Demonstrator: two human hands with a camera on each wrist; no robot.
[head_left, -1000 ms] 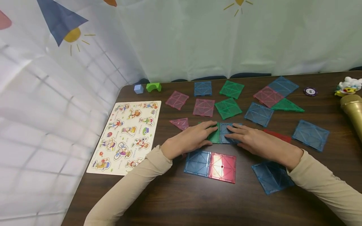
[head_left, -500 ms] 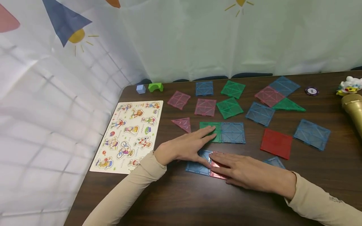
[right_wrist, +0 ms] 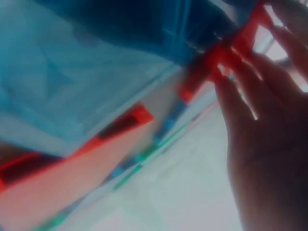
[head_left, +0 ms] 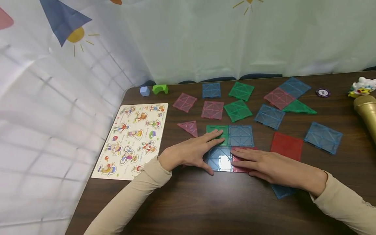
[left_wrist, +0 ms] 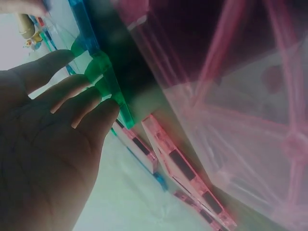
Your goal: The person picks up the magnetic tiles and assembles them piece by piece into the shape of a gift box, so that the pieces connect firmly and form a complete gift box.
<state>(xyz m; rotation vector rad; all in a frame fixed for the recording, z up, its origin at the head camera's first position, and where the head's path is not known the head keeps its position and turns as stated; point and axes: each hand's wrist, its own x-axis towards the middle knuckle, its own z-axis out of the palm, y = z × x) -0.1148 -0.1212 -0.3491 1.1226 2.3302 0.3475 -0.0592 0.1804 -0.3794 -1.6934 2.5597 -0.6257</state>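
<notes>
A blue tile [head_left: 281, 191] lies nearest on the dark bench [head_left: 205, 209], mostly hidden under the right forearm. Beyond it, four square translucent tiles form a two-by-two block at the centre of the bench. Each tile has a coloured frame with diagonal ribs crossing its face.

Near row: a blue square tile [head_left: 219, 159], with a bright glare patch on its face, touches a red square tile [head_left: 245, 150] edge to edge. Far row: a green square tile [head_left: 219, 131] touches a second blue square tile [head_left: 241, 135]. The two rows sit flush against each other.

The right hand [head_left: 265, 165] lies flat, fingers straight, pressing on the red square tile. The left hand [head_left: 191, 150] is also flat and relaxed: its fingers rest on the green square tile and its thumb lies along the near left edge of the blue square tile. Neither hand grips anything. The left wrist view shows straight fingers [left_wrist: 72, 103] against a green tile edge [left_wrist: 103, 86].

A loose red tile [head_left: 287, 146] lies just right of the block, with a pink triangle [head_left: 189, 127] to its left. A picture puzzle board [head_left: 133, 138] lies at the left edge of the bench. Further back, pink, green and blue tiles are scattered. At the far left stand a green arch block [head_left: 160, 89] and a pale blue cube [head_left: 144, 91].
</notes>
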